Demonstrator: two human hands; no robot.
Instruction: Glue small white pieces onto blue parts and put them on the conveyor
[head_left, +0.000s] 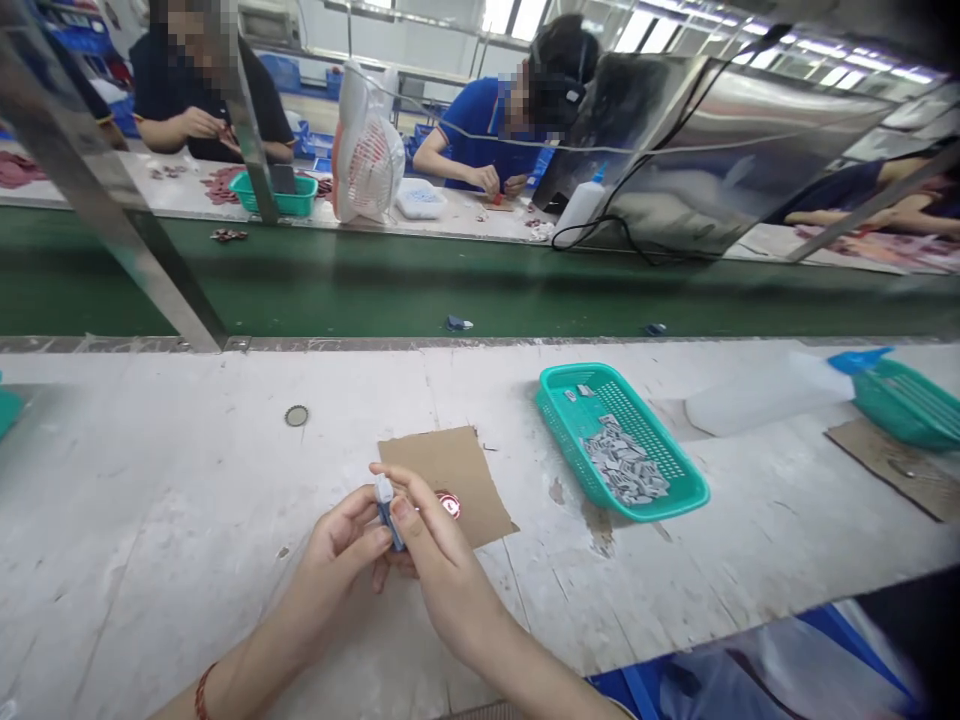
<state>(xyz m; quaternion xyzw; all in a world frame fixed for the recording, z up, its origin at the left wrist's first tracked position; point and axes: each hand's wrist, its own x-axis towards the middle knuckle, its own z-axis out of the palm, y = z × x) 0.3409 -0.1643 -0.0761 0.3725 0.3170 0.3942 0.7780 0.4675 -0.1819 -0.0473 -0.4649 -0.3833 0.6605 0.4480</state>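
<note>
Head view: my left grip (343,535) and right grip (448,568) clamp a slim blue-and-white piece (384,498), seemingly unfinished (flat grey-white pieces (626,465) untouched).

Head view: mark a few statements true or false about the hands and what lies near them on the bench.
1. The left hand and right hand both touch the small blue-and-white piece. True.
2. The cardboard nearest them lies left of the closest green basket. True.
3. The round disc lies right of that cardboard. False: it lies left.
4. Small grey pieces lie in that basket. True.
5. The red wristband is on the right wrist. False: the left.
</note>
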